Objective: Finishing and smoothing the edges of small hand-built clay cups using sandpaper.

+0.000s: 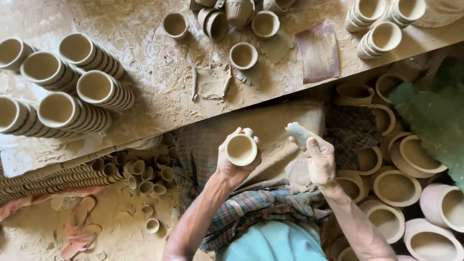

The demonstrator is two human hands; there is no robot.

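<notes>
Our fingers point(246, 133) of the left hand point(235, 166) wrap closed around the small clay cup point(241, 149) at the centre of the frame, mouth facing up at us, while the right hand point(319, 162) just beside it pinches a scrap of grey abrasive sheet point(298, 132) between thumb and fingertips. We judge the cup light, stiff and dusty but brittle, its thin rim likely to chip. It seems best held around the body wall, as now.
</notes>
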